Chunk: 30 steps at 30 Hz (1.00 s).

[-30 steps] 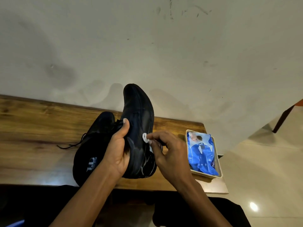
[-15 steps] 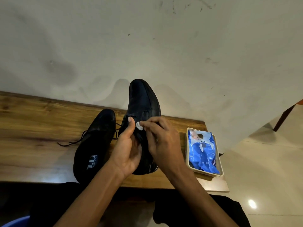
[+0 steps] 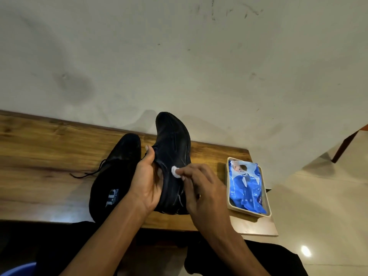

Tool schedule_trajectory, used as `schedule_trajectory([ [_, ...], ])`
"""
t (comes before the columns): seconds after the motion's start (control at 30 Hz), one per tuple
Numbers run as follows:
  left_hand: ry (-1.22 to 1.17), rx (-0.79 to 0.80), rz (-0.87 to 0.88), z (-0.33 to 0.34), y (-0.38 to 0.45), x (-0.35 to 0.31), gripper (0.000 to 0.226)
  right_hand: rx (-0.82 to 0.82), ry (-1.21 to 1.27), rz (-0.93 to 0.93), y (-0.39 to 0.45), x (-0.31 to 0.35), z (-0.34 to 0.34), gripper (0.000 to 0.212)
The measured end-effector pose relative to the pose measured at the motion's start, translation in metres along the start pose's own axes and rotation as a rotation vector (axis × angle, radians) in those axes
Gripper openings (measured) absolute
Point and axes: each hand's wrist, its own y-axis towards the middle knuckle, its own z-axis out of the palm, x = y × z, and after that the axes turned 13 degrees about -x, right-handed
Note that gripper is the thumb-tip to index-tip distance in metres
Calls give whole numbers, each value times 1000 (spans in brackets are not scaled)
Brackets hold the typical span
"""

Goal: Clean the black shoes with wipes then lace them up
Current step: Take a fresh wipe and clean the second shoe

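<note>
My left hand (image 3: 146, 180) grips one black shoe (image 3: 173, 144) around its opening and holds it tilted, toe pointing up and away. My right hand (image 3: 201, 188) pinches a small white wipe (image 3: 175, 171) and presses it on the side of that shoe. The second black shoe (image 3: 113, 176) lies flat on the wooden table (image 3: 39, 156) to the left, insole logo showing, with a black lace (image 3: 87, 173) trailing out to the left.
A blue pack of wipes (image 3: 246, 188) lies in a cream tray (image 3: 229, 205) at the table's right end. The wall stands right behind the table. A tiled floor lies to the right and a blue rim (image 3: 18, 270) shows at the bottom left.
My right hand has slid the wipe down from near the lacing to the shoe's side. The held shoe has turned slightly to the right.
</note>
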Motion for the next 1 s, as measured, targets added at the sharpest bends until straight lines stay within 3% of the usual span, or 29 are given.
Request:
schedule_trajectory([
  [0.17,12,-21,47,5,2,-1,58,120,46,-156,-5,0,-7,23],
  [0.3,71,-24,-21,3,6,1,65,45,34,22,16,-24,-9,17],
  [0.5,126,55,-41,4,5,5,49,-19,53,91,40,-42,-6,15],
  [0.73,148,-38,-77,2,8,0,40,170,76,147,9,-16,-29,18],
  [1.0,148,-36,-110,1,12,0,43,216,387,658,3,-12,-36,13],
])
